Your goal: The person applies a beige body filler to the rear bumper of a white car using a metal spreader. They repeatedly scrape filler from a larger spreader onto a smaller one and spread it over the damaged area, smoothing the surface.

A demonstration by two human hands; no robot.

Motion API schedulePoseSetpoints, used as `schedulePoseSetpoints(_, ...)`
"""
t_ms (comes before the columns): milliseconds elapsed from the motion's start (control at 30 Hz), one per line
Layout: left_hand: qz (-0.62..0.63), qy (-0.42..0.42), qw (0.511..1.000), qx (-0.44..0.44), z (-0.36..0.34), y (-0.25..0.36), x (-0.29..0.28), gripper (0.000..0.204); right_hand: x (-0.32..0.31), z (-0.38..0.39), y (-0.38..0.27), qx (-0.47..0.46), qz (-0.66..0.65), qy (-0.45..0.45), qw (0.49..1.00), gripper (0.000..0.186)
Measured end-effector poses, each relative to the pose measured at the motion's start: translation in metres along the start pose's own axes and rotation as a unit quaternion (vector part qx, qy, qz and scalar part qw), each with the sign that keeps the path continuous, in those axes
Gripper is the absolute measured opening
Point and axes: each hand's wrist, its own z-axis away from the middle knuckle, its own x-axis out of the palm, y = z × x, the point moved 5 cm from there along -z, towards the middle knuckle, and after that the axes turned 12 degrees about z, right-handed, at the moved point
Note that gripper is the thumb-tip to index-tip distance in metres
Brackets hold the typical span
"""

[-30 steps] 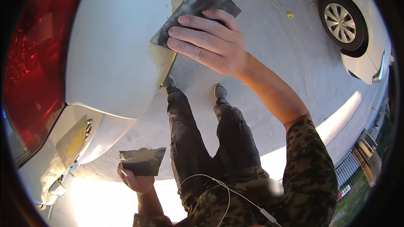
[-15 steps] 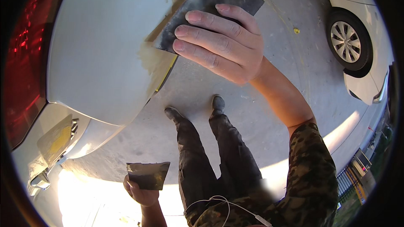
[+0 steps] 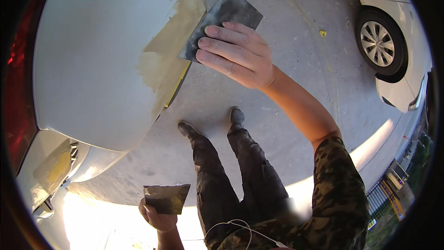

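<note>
My right hand [image 3: 243,55] is closed on a dark, rectangular putty spreader [image 3: 231,14], fingers spread along its face and thumb hidden behind it. The spreader's left corner is beside the edge of a white car panel [image 3: 101,55]; whether it touches cannot be told. Beige body filler [image 3: 169,48] lies smeared along that panel edge, with thin streaks at its borders. Low on the left, my left hand [image 3: 159,217] grips a smaller dark plate [image 3: 169,199], its face stained with yellowish filler. Pale dust coats my right fingers.
A red tail light [image 3: 21,83] borders the panel at left; below it is another filler-patched section [image 3: 55,169]. Yellow tape [image 3: 178,85] edges the panel. Another white car with a wheel [image 3: 378,44] stands at right. A white cable [image 3: 245,224] hangs at my waist.
My right hand and the spreader have shifted left and look smaller, showing more of the filler on the panel edge. My left hand keeps its plate, nearly unmoved. The view has shifted slightly.
</note>
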Motion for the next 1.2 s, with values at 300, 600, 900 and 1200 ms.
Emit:
schedulePoseSetpoints(300, -0.018, 0.043, 0.997, 0.054, -0.006, 0.012, 0.019, 0.039, -0.011, -0.068, 0.000, -0.083, 0.003, -0.061, 0.995, 0.016)
schedulePoseSetpoints(600, 0.029, 0.043, 0.998, 0.025, -0.005, -0.005, 0.001, 0.038, -0.007, -0.018, -0.025, -0.049, -0.023, -0.064, 0.996, 0.023)
schedulePoseSetpoints(900, -0.006, 0.098, 0.995, 0.028, 0.003, 0.004, -0.001, 0.038, -0.023, -0.029, -0.011, -0.068, 0.028, -0.028, 0.997, 0.022)
schedulePoseSetpoints(1200, -0.081, -0.024, 0.995, 0.044, 0.003, 0.002, -0.022, 0.046, -0.005, -0.024, -0.002, -0.031, 0.003, -0.020, 0.999, 0.027)
